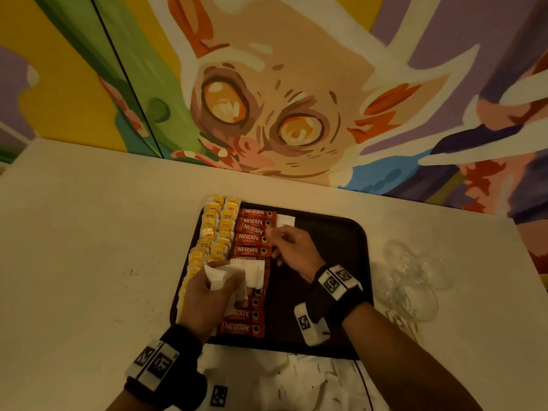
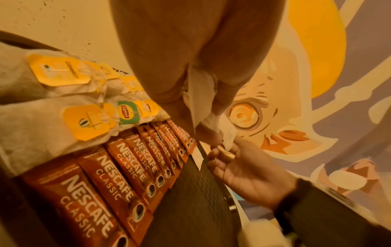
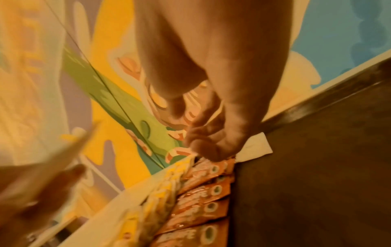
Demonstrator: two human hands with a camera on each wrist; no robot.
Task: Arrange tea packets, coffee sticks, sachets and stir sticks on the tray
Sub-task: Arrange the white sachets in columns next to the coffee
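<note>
Nearest the person, loose white sachets (image 1: 296, 378) lie scattered on the worktop (image 1: 89, 232) at the near edge of the tray (image 1: 326, 292).

The left hand (image 1: 204, 301) is over the tray's near-left part, fingers curled round a bunch of white sachets (image 1: 237, 272) that fan up and to the right.

The right hand (image 1: 296, 252) is over the tray's middle, fingers curled together at the right ends of the coffee sticks (image 1: 252, 238). Whether it grips anything cannot be told.

The coffee sticks lie in one overlapping column from near to far. Each has its long axis across the tray, cup print to the right. Just left of them the tea packets (image 1: 216, 232) form two columns along the tray's left edge, yellow tags up.

One sachet (image 1: 285, 221) lies flat at the far end, touching the right end of the farthest stick.

Clear glasses (image 1: 415, 277) stand on the worktop right of the tray. A painted wall (image 1: 267, 84) is beyond.
</note>
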